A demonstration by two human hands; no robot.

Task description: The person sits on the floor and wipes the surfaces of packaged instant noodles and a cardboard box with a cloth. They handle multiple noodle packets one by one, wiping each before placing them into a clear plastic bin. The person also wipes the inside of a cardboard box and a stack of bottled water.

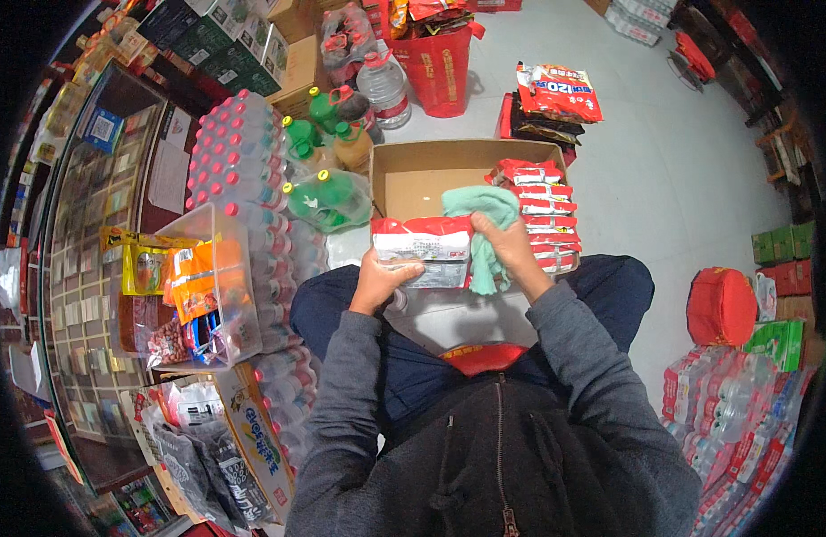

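My left hand (382,278) grips the left end of a red and white plastic food packet (421,241), its thumb on the printed back. With my right hand (510,250) I hold a mint-green cloth (483,201) against the packet's right end; part of the cloth hangs below my fingers. The packet is above the near side of an open cardboard box (432,176). Along the box's right side stands a row of several similar red packets (547,208). More packets, a red one (559,92) on top, are stacked just beyond the box.
Green soft-drink bottles (329,194) and shrink-wrapped water bottles (235,154) stand left of the box. A clear plastic bin (235,295) of snacks is at the left, near a glass display counter (91,282). A red bag (436,74) stands beyond; a red round stool (720,306) is at right.
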